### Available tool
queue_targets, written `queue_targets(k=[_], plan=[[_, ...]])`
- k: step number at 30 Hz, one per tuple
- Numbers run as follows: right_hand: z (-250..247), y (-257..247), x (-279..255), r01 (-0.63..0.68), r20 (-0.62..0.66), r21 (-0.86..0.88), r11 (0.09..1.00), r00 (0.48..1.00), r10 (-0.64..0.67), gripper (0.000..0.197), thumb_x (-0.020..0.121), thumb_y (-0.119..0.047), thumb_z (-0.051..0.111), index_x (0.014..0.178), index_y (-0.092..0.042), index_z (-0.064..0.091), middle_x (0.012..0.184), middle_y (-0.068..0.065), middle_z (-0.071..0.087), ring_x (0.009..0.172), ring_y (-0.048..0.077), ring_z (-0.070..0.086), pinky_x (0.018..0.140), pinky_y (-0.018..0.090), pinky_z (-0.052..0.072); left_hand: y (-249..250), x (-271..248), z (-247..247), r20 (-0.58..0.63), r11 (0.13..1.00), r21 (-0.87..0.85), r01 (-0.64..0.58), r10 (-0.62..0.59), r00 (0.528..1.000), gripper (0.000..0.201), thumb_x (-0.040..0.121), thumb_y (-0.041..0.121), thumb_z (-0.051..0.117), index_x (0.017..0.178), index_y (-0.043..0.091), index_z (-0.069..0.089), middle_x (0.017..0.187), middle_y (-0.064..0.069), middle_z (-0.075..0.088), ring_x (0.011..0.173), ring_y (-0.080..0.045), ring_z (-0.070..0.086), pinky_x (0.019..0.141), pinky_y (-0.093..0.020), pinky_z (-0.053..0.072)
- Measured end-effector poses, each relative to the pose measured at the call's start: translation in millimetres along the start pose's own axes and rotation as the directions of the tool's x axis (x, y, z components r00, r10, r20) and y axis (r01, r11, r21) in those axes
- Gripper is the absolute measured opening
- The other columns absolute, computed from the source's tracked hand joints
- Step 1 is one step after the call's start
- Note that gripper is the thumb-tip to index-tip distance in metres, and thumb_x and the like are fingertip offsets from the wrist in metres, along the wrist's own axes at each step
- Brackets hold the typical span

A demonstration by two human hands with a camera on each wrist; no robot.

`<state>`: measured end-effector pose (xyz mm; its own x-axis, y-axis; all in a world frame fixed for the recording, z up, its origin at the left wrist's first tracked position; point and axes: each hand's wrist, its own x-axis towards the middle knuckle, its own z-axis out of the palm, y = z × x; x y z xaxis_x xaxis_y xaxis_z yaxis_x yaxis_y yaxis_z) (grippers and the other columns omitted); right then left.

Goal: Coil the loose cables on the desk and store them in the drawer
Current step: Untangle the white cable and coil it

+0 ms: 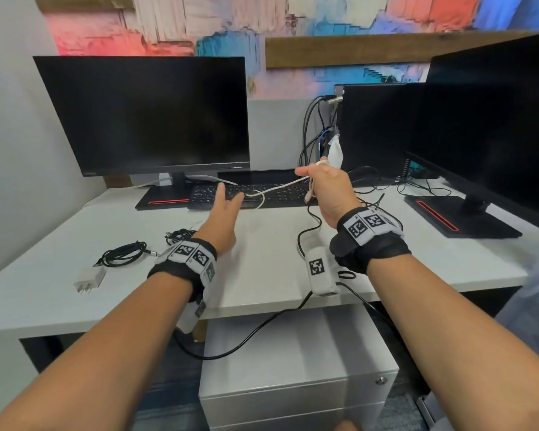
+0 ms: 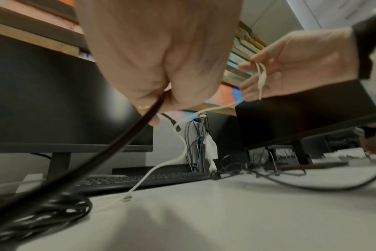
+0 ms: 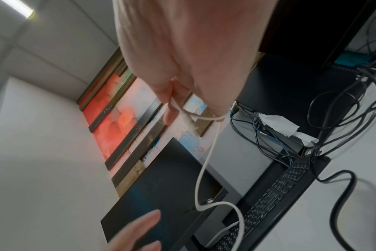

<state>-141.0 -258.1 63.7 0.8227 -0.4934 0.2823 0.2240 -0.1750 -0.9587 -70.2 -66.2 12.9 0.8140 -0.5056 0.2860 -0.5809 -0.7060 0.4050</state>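
My right hand [image 1: 316, 178] is raised over the keyboard's right end and pinches a few small loops of a white cable [image 1: 274, 188]. One plug dangles under the fingers. The rest of the white cable [image 3: 206, 161] sags leftward across the keyboard, and its far end [image 2: 127, 198] lies on the desk. My left hand [image 1: 227, 206] hovers just left of that slack with straight, spread fingers and holds nothing. A coiled black cable [image 1: 125, 253] joined to a white charger [image 1: 89, 279] lies at the desk's left. A second black bundle [image 1: 178, 234] sits by my left wrist. The grey drawer unit [image 1: 293, 353] under the desk is closed.
A black keyboard [image 1: 224, 194] lies in front of the left monitor [image 1: 143, 116]. A second monitor [image 1: 495, 126] and a computer case with plugged cables stand at the right. Loose black cables [image 1: 374, 181] trail behind my right hand. A black tether cable hangs below the desk edge.
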Motion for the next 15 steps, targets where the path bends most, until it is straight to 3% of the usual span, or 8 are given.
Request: queue_targets(k=[3,5,7,9,10,12,15], plan=[[-2,-1,-1,0.013,-0.052,-0.092,0.996,0.998,-0.018,0.027,0.084,-0.033,0.048,0.074,-0.028,0.073,0.127,0.010,0.054,0.096,0.017,0.054,0.092,0.042,0.048,3,7,-12,-0.115,0.990,-0.037,0.137,-0.141,0.983,0.081,0.081,-0.021,0.041,0.149,0.015,0.016,0.157,-0.011,-0.015,0.146,-0.030,0.008,0.111,-0.034,0.027],[-8,-4,-4,0.045,-0.092,-0.162,0.986,0.994,-0.060,0.031,0.089,-0.034,0.044,0.084,-0.027,0.073,0.134,0.013,0.051,0.094,0.016,0.058,0.082,0.034,0.050,2,12,-18,-0.135,0.962,0.004,0.274,-0.271,0.953,0.071,0.083,-0.016,0.042,0.146,0.008,0.021,0.156,-0.019,-0.008,0.140,-0.036,0.023,0.107,-0.038,0.032],[-12,-5,-5,0.074,-0.088,-0.219,0.973,0.992,-0.095,0.033,0.096,-0.027,0.040,0.096,-0.018,0.072,0.120,0.010,0.054,0.072,0.009,0.054,0.066,0.027,0.045,0,15,-26,-0.124,0.936,0.105,0.336,-0.323,0.938,0.051,0.085,-0.011,0.040,0.134,0.000,0.038,0.149,-0.028,0.018,0.125,-0.041,0.041,0.100,-0.041,0.039],[-13,-7,-6,0.091,-0.055,-0.262,0.961,0.992,-0.109,0.033,0.097,-0.023,0.040,0.098,-0.012,0.071,0.116,0.008,0.053,0.068,0.008,0.048,0.062,0.027,0.042,0,17,-30,-0.045,0.951,0.173,0.257,-0.253,0.966,0.046,0.085,-0.010,0.037,0.126,0.003,0.051,0.135,-0.023,0.046,0.118,-0.038,0.050,0.097,-0.040,0.044],[-13,-8,-8,0.090,-0.034,-0.265,0.960,0.994,-0.102,0.032,0.096,-0.022,0.042,0.098,-0.010,0.071,0.119,0.006,0.051,0.067,0.008,0.048,0.060,0.025,0.042,3,18,-32,-0.004,0.964,0.180,0.193,-0.196,0.981,0.049,0.085,-0.011,0.036,0.126,0.006,0.055,0.131,-0.020,0.051,0.118,-0.035,0.051,0.098,-0.038,0.044],[-12,-7,-8,0.077,-0.006,-0.258,0.963,0.997,-0.081,0.031,0.095,-0.022,0.043,0.096,-0.010,0.072,0.118,0.005,0.051,0.063,0.008,0.047,0.061,0.025,0.042,13,22,-37,0.036,0.985,0.153,0.077,-0.083,0.996,0.051,0.085,-0.013,0.035,0.123,0.010,0.059,0.131,-0.014,0.053,0.119,-0.031,0.050,0.096,-0.031,0.043],[-14,-7,-6,0.041,-0.006,-0.233,0.972,0.999,-0.044,0.030,0.094,-0.023,0.043,0.094,-0.014,0.071,0.104,0.005,0.053,0.062,0.012,0.048,0.066,0.030,0.043,31,29,-49,0.017,0.994,0.089,-0.061,0.060,0.998,0.049,0.086,-0.011,0.039,0.123,0.014,0.060,0.143,-0.009,0.042,0.131,-0.028,0.040,0.099,-0.031,0.038]])
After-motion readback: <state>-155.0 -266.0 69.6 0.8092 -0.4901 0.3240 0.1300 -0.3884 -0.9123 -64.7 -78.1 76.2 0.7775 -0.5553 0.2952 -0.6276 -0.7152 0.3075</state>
